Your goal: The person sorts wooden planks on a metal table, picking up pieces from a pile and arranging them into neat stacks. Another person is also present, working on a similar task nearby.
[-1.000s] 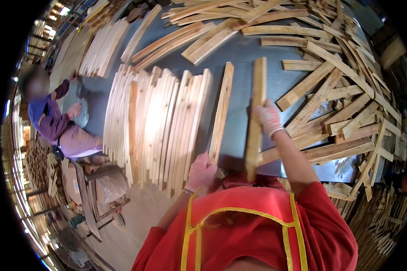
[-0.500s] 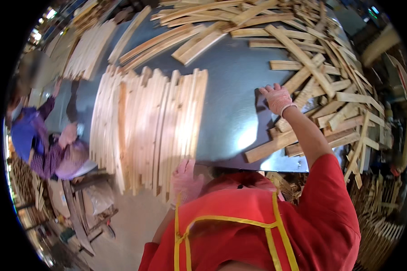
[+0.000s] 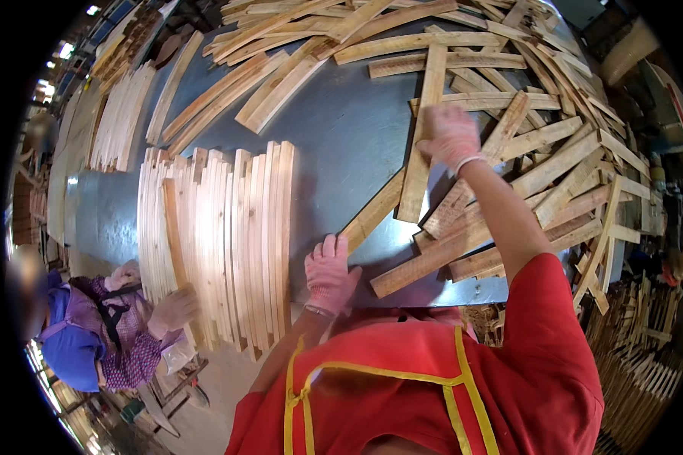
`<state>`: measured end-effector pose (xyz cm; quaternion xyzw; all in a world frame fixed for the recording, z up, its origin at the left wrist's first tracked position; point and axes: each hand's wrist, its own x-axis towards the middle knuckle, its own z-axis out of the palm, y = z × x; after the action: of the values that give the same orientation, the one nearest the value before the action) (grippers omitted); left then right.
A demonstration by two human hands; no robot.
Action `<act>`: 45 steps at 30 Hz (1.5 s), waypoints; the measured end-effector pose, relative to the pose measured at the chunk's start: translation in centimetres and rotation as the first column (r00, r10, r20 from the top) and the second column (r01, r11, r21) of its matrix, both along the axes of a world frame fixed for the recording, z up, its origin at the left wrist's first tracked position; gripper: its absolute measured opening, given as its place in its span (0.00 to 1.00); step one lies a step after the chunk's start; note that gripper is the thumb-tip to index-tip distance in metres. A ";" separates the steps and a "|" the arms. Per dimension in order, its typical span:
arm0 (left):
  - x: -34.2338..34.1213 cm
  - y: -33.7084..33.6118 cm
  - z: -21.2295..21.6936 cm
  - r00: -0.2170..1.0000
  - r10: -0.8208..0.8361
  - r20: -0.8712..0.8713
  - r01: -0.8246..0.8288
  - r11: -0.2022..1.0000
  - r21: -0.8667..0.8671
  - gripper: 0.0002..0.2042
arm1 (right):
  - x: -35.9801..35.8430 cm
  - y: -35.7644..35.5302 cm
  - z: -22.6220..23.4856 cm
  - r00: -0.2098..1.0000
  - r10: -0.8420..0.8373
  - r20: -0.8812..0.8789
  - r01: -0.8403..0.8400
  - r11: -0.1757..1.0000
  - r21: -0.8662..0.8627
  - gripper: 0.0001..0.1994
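Left hand (image 3: 330,273) rests flat, right hand (image 3: 449,136) reaches far forward.

Wood workshop: slat piles (image 3: 220,235), steel bench (image 3: 349,144)

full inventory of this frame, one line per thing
Table: one, dark blue-grey, centre.
Neat row of slats: many, pale wood, table left, side by side.
Loose slat pile: many, pale wood, table right and top, criss-crossed.
Slat: one, pale, under right hand.
Far stack of slats: many, pale, upper left.
Co-worker: one, purple top, lower left, hand at neat row's end.
Left hand: pink glove, flat on table edge.
Right hand: pink glove, on slat.
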<state>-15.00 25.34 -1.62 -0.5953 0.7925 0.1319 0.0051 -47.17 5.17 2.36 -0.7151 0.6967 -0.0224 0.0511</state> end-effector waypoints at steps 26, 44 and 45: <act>13.3 10.5 2.4 0.938 0.301 -0.169 -0.308 0.951 -0.016 0.23 | 28.7 16.2 -5.2 0.801 -0.138 0.583 -0.349 0.683 0.641 0.34; 0.3 3.6 1.4 0.967 -0.077 -0.242 0.077 0.997 -0.008 0.39 | 5.1 14.0 2.1 0.652 0.739 0.171 -0.754 0.654 0.052 0.32; -0.8 3.0 1.1 0.975 -0.058 -0.213 0.064 0.998 0.022 0.40 | 4.9 12.1 3.6 0.653 0.693 0.305 -0.737 0.675 0.045 0.33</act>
<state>-15.79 28.37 -0.55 -0.5533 0.8044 0.2058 -0.0670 -42.24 17.23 5.93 -0.9153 0.3438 -0.0374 0.2067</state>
